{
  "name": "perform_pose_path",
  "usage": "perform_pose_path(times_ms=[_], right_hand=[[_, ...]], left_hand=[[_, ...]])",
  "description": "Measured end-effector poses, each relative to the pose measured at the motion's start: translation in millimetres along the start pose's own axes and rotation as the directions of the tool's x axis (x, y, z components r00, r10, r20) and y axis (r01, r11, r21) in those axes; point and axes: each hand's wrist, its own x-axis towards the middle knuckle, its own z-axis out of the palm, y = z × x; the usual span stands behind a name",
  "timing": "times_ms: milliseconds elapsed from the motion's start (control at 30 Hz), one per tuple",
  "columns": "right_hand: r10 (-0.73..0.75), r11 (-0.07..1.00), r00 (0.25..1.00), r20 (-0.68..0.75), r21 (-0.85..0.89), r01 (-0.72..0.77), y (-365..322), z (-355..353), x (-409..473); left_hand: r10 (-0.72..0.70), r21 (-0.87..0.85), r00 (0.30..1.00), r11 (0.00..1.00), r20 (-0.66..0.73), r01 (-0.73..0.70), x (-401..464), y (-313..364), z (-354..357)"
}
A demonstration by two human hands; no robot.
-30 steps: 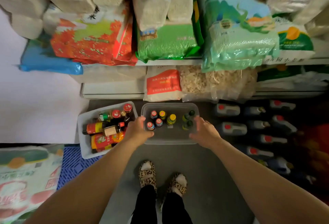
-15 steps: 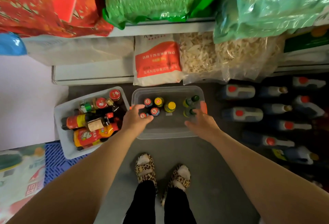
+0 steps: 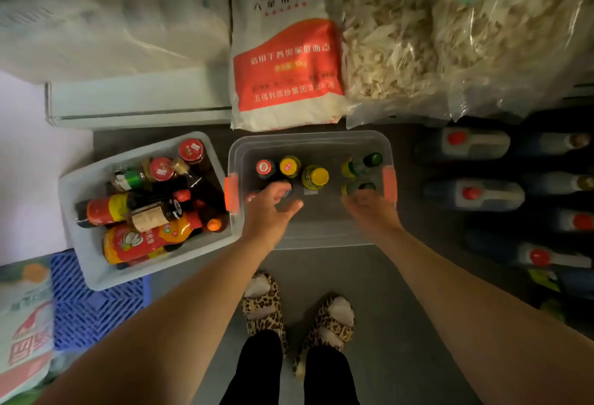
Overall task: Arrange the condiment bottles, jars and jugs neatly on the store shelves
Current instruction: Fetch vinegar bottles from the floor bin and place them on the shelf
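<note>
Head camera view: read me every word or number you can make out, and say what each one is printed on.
Flour sack, red panel: "适用于各类家庭面点"
Same panel, yellow print: "10kg"
Panel's bottom line: "五得利面粉集团", with the last characters blurred.
Sack's top print: too blurred to read.
Bottle labels in the grey bin: too blurred.
Cap stickers in the clear box: too small.
Lower-left bag: blurred and cut off.

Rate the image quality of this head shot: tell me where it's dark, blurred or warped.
Head view: the jugs on the right sit in deep shadow, detail lost; the shelf edge bows from wide-angle distortion; the upper corners smear with blur; the clear bin and both hands, left and right, are evenly lit but slightly soft.
</note>
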Motion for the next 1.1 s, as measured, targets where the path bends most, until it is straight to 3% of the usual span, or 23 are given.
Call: perform_pose_path(times_ms=[133, 267, 467, 533, 633, 767, 833, 1100], right_hand=[[0.050, 0.997, 0.996, -0.077, -0.047, -0.054, 25.9, 5.5, 11.5], [0.188, 0.973, 0.963, -0.191, 0.166, -0.158, 57.8, 8.9, 22.6], [0.278, 0.925, 0.940, -0.198, 0.318, -0.207, 88.3, 10.2, 50.2], [0.278, 0.920, 0.942, -0.188, 0.334, -0.205, 94.8, 11.5, 58.4], [0.266, 0.919, 0.940, -0.214, 0.350, -0.180, 105.7, 13.1, 68.8], [0.304, 0.893, 0.926, -0.226, 0.407, -0.194, 122.6, 13.8, 82.3], [0.304, 0.899, 0.924, -0.231, 0.389, -0.199, 130.3, 14.5, 89.6], [0.341, 0.840, 0.899, -0.276, 0.519, -0.159, 146.4, 21.9, 104.1]], left_hand=[[-0.039, -0.060, 0.997, 0.997, 0.062, 0.043, 15.4, -8.8, 23.1], [-0.042, -0.080, 0.997, 0.996, 0.069, 0.048, 27.9, -15.9, 45.2], [0.090, 0.041, 0.976, 0.996, -0.196, -0.084, 38.9, -13.6, 77.1], [0.105, 0.062, 0.969, 0.994, -0.225, -0.093, 40.2, -11.5, 86.7], [0.065, 0.063, 0.994, 0.996, -0.086, -0.059, 40.1, -9.4, 109.3], [0.115, -0.032, 0.987, 0.993, 0.116, -0.111, 49.0, -5.5, 142.1], [0.158, 0.010, 0.970, 0.987, 0.183, -0.162, 59.0, -3.3, 153.3], [0.305, 0.162, 0.926, 0.925, 0.223, -0.344, 83.0, -5.5, 178.4]])
